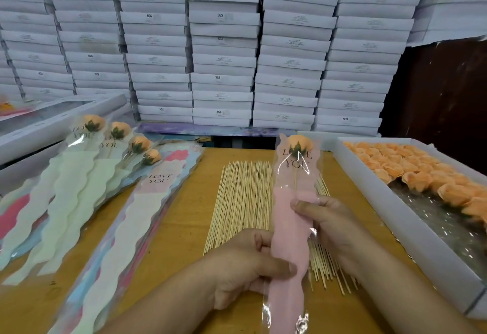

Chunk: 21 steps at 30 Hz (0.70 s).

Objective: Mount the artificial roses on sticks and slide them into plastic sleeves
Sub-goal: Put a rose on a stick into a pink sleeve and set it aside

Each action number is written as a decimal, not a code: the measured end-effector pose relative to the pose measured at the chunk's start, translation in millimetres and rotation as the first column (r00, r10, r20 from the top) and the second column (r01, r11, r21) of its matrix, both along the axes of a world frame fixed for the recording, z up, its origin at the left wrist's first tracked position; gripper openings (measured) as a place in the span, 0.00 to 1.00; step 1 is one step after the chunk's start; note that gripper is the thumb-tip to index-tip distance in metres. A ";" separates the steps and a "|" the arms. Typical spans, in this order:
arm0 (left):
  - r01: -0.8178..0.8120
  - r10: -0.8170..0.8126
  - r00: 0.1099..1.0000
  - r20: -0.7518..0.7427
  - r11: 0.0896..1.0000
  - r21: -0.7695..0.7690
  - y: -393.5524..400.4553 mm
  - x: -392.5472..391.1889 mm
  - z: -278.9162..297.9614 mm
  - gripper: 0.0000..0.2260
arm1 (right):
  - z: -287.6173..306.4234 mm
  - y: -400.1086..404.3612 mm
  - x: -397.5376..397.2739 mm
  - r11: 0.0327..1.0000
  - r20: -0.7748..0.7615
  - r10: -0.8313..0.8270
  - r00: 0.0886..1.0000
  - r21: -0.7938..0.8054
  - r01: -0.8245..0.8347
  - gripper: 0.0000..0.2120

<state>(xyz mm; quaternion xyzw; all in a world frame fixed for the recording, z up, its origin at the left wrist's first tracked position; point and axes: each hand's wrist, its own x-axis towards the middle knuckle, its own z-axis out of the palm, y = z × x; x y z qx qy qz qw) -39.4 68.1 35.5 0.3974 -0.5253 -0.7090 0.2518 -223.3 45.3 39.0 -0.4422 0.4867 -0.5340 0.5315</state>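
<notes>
Fingers of both hands pinch the pink sleeve: left hand low on it, right hand higher, forearms reaching in over the worktop. Its rose sits beyond them, above the sticks.

A small packing workshop — a wall of stacked white boxes behind a tabletop spread with sticks, sleeves and a tray of roses.

A glossy clear plastic sleeve with a matt pink panel, pale bare-wood sticks and a smooth yellowish wooden tabletop are seen.
</notes>
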 end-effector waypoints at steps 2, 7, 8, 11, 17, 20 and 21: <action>-0.040 0.040 0.999 0.000 0.999 -0.020 -1.0 0.2 0.6 0.11 | -0.4 3.0 1.2 0.999 -0.038 0.053 0.998 -0.001 -0.053 0.05; -0.105 0.104 0.994 -0.010 0.993 -0.048 -2.5 1.4 2.0 0.13 | 0.9 8.4 4.6 0.984 -0.080 0.179 0.981 -0.003 -0.180 0.07; -0.105 0.105 0.994 -0.015 0.993 -0.049 -2.0 1.4 2.0 0.13 | 1.0 8.8 5.1 0.984 -0.086 0.180 0.980 -0.006 -0.181 0.07; -0.098 0.097 0.995 -0.023 0.994 -0.039 -1.9 1.1 1.0 0.13 | 0.8 9.0 5.2 0.990 -0.066 0.140 0.988 -0.020 -0.142 0.06; -0.010 0.010 1.000 -0.009 1.000 0.004 -0.6 0.7 -0.5 0.07 | 4.6 4.8 0.0 0.999 0.002 0.044 0.999 -0.030 -0.044 0.08; -0.035 0.035 0.999 -0.004 0.999 -0.014 -0.3 -0.9 -2.3 0.06 | 3.9 4.7 -0.5 0.999 0.010 0.047 0.999 -0.027 -0.047 0.04; -0.045 0.045 0.999 -0.010 0.999 -0.020 -0.6 -1.2 -2.3 0.06 | 3.2 4.9 0.0 0.998 0.010 0.060 0.998 -0.024 -0.060 0.04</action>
